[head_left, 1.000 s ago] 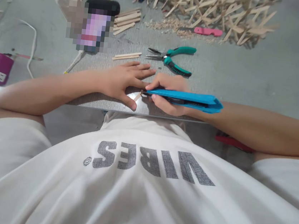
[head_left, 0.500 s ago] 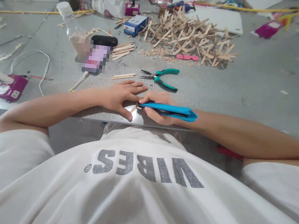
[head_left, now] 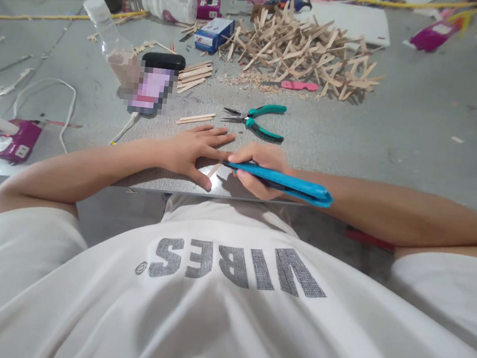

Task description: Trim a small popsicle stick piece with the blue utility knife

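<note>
Head view, right hand (head_left: 259, 167) gripping blue cutter (head_left: 283, 180), left hand (head_left: 192, 151) flat

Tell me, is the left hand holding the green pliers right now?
No, the left hand lies flat on the table, and the green pliers lie untouched beyond its fingertips.

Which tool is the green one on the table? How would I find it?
Start at the big pile of wooden sticks at the back of the grey table. Come toward the hands: just beyond the right hand lie the pliers. They alone have green handles and thin pointed metal jaws; the knife in that hand is blue.
</note>
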The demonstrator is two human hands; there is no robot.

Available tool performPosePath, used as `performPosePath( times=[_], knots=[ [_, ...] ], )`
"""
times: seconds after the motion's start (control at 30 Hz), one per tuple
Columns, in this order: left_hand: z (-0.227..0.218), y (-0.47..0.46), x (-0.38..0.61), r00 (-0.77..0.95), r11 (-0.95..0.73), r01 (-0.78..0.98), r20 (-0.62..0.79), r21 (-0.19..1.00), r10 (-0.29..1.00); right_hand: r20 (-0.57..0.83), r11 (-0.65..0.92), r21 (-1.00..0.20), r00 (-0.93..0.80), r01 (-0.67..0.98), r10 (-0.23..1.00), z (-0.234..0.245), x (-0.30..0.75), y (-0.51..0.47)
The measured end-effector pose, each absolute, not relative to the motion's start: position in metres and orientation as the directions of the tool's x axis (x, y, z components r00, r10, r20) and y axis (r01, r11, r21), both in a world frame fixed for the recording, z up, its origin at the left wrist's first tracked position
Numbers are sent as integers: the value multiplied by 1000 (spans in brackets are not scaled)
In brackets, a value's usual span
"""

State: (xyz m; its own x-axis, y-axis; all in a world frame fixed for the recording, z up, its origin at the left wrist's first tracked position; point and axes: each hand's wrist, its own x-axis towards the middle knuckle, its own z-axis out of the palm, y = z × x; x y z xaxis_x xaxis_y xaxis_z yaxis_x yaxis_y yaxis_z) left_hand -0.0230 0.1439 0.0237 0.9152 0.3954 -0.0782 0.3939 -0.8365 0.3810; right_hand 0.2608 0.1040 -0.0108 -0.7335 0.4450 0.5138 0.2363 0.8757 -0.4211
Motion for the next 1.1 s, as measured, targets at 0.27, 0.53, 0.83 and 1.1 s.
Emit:
performPosePath(
  times=[0.27,0.53,0.83,1.1],
  knots=[
    [20,145,-24,922,-861,378,-54,339,384,592,922,-345,-722,175,359,-17,265,102],
    [22,141,-26,894,-863,405,67,302,443,708,922,-357,-600,151,372,-4,262,100],
    [15,157,-32,870,-929,257,354,268,343,762,873,-473,-444,118,472,-1,265,108],
    [26,146,-30,913,-932,201,288,303,290,732,841,-523,-434,135,525,1,266,109]
  ],
)
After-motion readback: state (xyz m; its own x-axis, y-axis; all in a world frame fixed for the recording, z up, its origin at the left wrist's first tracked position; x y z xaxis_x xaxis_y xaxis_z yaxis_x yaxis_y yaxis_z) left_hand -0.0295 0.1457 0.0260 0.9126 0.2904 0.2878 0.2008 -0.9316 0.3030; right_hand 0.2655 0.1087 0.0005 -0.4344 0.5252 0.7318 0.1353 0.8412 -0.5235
